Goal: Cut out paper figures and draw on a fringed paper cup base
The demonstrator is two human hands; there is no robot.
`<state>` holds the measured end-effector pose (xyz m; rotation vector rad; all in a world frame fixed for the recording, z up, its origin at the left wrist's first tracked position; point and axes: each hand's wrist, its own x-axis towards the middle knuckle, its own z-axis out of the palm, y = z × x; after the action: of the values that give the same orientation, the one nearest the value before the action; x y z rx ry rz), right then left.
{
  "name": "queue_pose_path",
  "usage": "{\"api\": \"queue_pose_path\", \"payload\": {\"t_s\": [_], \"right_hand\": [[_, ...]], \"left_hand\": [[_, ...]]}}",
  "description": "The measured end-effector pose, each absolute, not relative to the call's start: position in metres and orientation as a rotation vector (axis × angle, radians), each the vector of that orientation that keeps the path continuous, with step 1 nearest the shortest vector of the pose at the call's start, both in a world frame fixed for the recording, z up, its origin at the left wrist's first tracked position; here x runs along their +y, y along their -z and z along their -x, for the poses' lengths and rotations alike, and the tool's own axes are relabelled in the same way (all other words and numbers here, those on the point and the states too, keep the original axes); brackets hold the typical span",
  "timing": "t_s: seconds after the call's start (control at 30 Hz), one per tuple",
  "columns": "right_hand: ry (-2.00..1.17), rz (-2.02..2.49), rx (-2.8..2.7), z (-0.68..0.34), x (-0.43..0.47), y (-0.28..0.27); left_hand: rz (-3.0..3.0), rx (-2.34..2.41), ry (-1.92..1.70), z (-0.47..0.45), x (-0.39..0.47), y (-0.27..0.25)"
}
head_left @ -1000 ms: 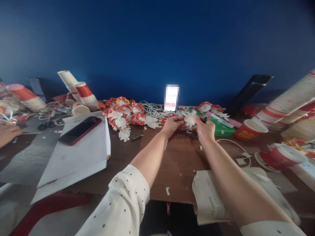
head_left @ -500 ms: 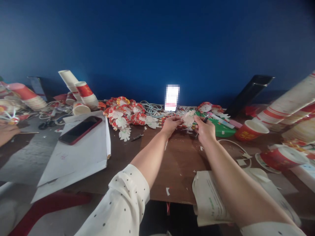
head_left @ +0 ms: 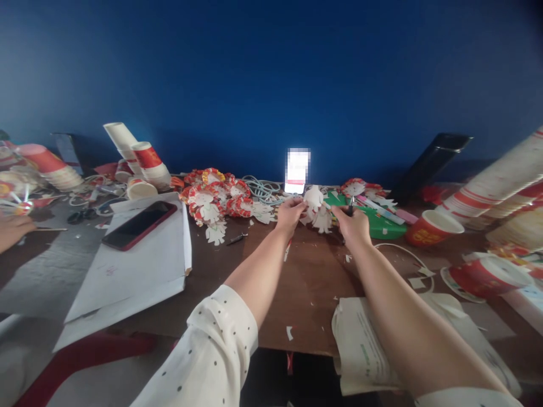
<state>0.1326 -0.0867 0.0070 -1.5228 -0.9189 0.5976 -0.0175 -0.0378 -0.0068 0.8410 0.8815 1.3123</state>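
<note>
My left hand (head_left: pixel 291 217) is closed, its thumb and fingertips pinching the left side of a white paper cutout (head_left: pixel 314 199) with a scalloped edge. More white paper petals hang just below that piece. On the other side my right hand (head_left: pixel 354 224) is closed around a slim dark pen-like tool (head_left: pixel 350 207), its fingertips at the right side of the cutout. Whether those fingertips grip the paper too is hard to see. Left of my hands lies a pile of red-and-white paper flowers (head_left: pixel 216 195) with white cut petals.
A lit phone (head_left: pixel 296 186) stands against the blue wall. A dark phone (head_left: pixel 139 225) lies on white cardboard (head_left: pixel 127 277). Red paper cups (head_left: pixel 435 228), a green box (head_left: pixel 384 221), a folded cloth bag (head_left: pixel 365 345) and paper scraps lie around. Another person's hand (head_left: pixel 14 230) is at far left.
The paper cutout has turned and shifted left, its white face now upright between my hands. My right hand has drawn slightly left and down; petals now show below the cutout.
</note>
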Motion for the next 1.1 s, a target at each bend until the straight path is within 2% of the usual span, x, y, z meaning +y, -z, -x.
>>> {"api": "queue_pose_path", "payload": {"t_s": [0.4, 0.67, 1.1], "right_hand": [[-0.618, 1.535, -1.054, -0.127, -0.09, -0.009], [-0.676, 1.589, -1.188, -0.122, -0.096, -0.015], [-0.572, 1.655, -1.349, -0.121, -0.093, -0.011]], "left_hand": [[-1.076, 0.739, -1.026, 0.015, -0.041, 0.009], [-1.128, 0.741, -1.079, 0.015, -0.039, 0.01], [-1.251, 0.938, -1.126, 0.016, -0.033, 0.02]]}}
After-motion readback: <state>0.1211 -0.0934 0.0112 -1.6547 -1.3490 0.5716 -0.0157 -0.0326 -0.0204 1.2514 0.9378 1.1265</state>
